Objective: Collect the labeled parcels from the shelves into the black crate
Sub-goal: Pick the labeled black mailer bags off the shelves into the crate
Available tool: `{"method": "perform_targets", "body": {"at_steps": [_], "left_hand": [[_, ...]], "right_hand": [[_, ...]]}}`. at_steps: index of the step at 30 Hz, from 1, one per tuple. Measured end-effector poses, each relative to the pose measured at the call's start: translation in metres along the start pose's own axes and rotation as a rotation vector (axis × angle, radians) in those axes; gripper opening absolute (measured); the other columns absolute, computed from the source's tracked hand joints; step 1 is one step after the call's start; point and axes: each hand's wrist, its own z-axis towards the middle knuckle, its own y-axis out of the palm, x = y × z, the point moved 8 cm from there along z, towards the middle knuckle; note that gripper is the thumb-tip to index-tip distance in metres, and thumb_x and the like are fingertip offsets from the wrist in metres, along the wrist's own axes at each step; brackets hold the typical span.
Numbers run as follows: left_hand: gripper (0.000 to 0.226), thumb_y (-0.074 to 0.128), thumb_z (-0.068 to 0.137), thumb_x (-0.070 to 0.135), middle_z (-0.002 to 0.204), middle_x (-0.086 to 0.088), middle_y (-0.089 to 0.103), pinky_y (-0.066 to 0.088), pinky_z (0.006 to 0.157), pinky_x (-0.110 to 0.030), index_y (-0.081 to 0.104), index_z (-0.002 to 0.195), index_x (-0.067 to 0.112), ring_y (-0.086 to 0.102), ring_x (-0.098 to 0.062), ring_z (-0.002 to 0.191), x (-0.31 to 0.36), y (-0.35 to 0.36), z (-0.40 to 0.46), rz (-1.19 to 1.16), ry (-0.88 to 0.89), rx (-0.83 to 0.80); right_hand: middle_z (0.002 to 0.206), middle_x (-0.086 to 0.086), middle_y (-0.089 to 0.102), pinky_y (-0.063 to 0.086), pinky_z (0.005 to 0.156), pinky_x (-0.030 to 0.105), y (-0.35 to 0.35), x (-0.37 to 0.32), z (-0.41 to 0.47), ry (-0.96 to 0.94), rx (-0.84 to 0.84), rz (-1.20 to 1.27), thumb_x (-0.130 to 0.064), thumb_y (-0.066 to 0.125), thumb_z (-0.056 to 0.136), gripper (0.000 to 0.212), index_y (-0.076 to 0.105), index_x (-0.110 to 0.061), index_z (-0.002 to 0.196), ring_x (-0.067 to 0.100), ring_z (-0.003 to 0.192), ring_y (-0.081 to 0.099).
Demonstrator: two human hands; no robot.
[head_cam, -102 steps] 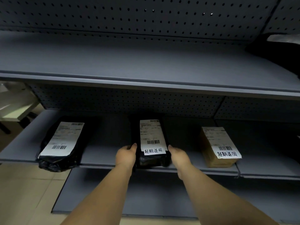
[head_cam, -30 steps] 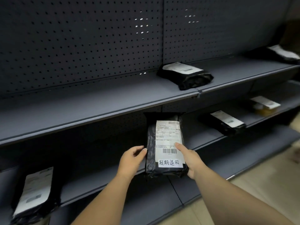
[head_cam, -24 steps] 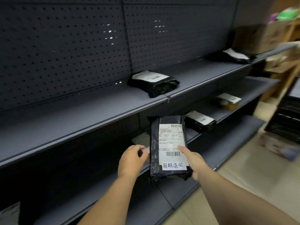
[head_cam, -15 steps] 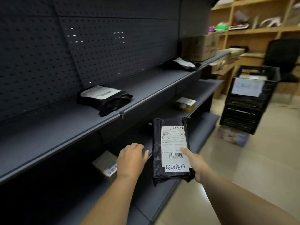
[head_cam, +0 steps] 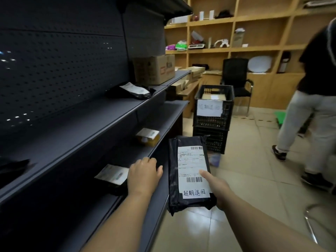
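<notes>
Shelves [head_cam: 101, 113] left; crate [head_cam: 213, 108] ahead (chair [head_cam: 236, 77] behind).

Dark metal shelves [head_cam: 101, 113], black labeled parcels [head_cam: 132, 90] and cardboard box [head_cam: 154, 70] on them, stacked black crates [head_cam: 212, 113] on tiled floor [head_cam: 254, 170]

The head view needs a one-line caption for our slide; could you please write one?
Right hand carries a labeled black parcel toward the black crate; left hand empty.

Against the dark shelving [head_cam: 76, 124]: three black parcels, one on it [head_cam: 133, 90], one lower [head_cam: 113, 176], one beside it in hand [head_cam: 190, 172]; one yellowish parcel [head_cam: 148, 137]; two stacked black crates [head_cam: 212, 113] beyond; one cardboard box [head_cam: 154, 69] atop; one chair [head_cam: 236, 79].
</notes>
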Motion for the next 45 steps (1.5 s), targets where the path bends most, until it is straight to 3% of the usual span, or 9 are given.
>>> {"method": "perform_targets", "body": {"at_steps": [3,5,8,12,15,24,35,39,45], "left_hand": [[0.033,0.041,0.093,0.045,0.105,0.003,0.063,0.041,0.079,-0.031,0.061,0.105,0.022,0.057,-0.019,0.098,0.038,0.014,0.038,-0.018,0.024,0.004],[0.033,0.040,0.094,0.046,0.104,0.003,0.063,0.040,0.079,-0.031,0.062,0.104,0.023,0.057,-0.018,0.097,0.062,0.022,0.059,-0.031,0.042,0.012],[0.034,0.039,0.094,0.046,0.103,0.003,0.062,0.040,0.078,-0.030,0.061,0.104,0.022,0.056,-0.018,0.095,0.091,0.035,0.087,-0.044,0.060,0.019],[0.034,0.039,0.094,0.046,0.101,0.002,0.062,0.041,0.076,-0.031,0.061,0.103,0.022,0.056,-0.018,0.094,0.123,0.052,0.116,-0.059,0.091,0.016],[0.034,0.039,0.094,0.046,0.101,0.002,0.062,0.042,0.077,-0.031,0.061,0.104,0.022,0.056,-0.018,0.094,0.142,0.064,0.137,-0.064,0.118,0.011],[0.035,0.041,0.093,0.046,0.102,-0.001,0.062,0.039,0.073,-0.033,0.061,0.102,0.019,0.058,-0.022,0.093,0.183,0.107,0.219,-0.086,0.178,-0.005],[0.034,0.040,0.093,0.046,0.096,-0.002,0.063,0.038,0.072,-0.031,0.059,0.094,0.017,0.058,-0.022,0.088,0.209,0.147,0.371,-0.100,0.262,0.022],[0.036,0.038,0.094,0.046,0.098,-0.001,0.063,0.042,0.074,-0.031,0.060,0.102,0.018,0.058,-0.020,0.089,0.217,0.164,0.419,-0.103,0.303,0.025],[0.034,0.042,0.093,0.044,0.092,-0.001,0.062,0.038,0.068,-0.030,0.061,0.097,0.017,0.058,-0.020,0.083,0.228,0.180,0.476,-0.132,0.315,0.044]], "right_hand": [[0.089,0.014,0.075,0.055,0.087,0.046,-0.035,-0.025,0.028,-0.017,0.057,0.016,-0.036,0.072,0.080,0.035,0.069,-0.005,0.096,0.032,0.083,0.072],[0.091,0.014,0.075,0.058,0.076,0.041,-0.056,-0.040,0.045,-0.033,0.078,0.033,-0.034,0.071,0.081,0.034,0.069,-0.004,0.098,0.031,0.082,0.072],[0.088,0.013,0.075,0.056,0.064,0.034,-0.083,-0.055,0.069,-0.047,0.111,0.064,-0.031,0.070,0.082,0.029,0.069,-0.005,0.095,0.029,0.078,0.072],[0.084,0.014,0.075,0.058,0.072,0.041,-0.111,-0.067,0.097,-0.040,0.169,0.093,-0.032,0.072,0.080,0.030,0.069,-0.004,0.092,0.032,0.076,0.072],[0.076,0.013,0.075,0.056,0.059,0.034,-0.126,-0.072,0.115,-0.027,0.192,0.106,-0.033,0.073,0.078,0.031,0.069,-0.004,0.088,0.031,0.067,0.072],[0.073,0.016,0.074,0.055,0.051,0.032,-0.148,-0.103,0.183,-0.033,0.253,0.142,-0.030,0.073,0.078,0.031,0.068,-0.001,0.088,0.031,0.059,0.071],[0.078,0.018,0.074,0.055,0.055,0.035,-0.144,-0.179,0.303,-0.055,0.326,0.202,-0.030,0.074,0.078,0.035,0.067,0.001,0.092,0.034,0.065,0.071],[0.077,0.017,0.074,0.054,0.052,0.032,-0.141,-0.204,0.340,-0.077,0.348,0.214,-0.031,0.074,0.078,0.034,0.068,-0.001,0.090,0.033,0.065,0.071],[0.079,0.016,0.075,0.058,0.062,0.038,-0.141,-0.240,0.388,-0.102,0.357,0.187,-0.034,0.074,0.076,0.036,0.068,-0.002,0.091,0.034,0.069,0.072]]}}
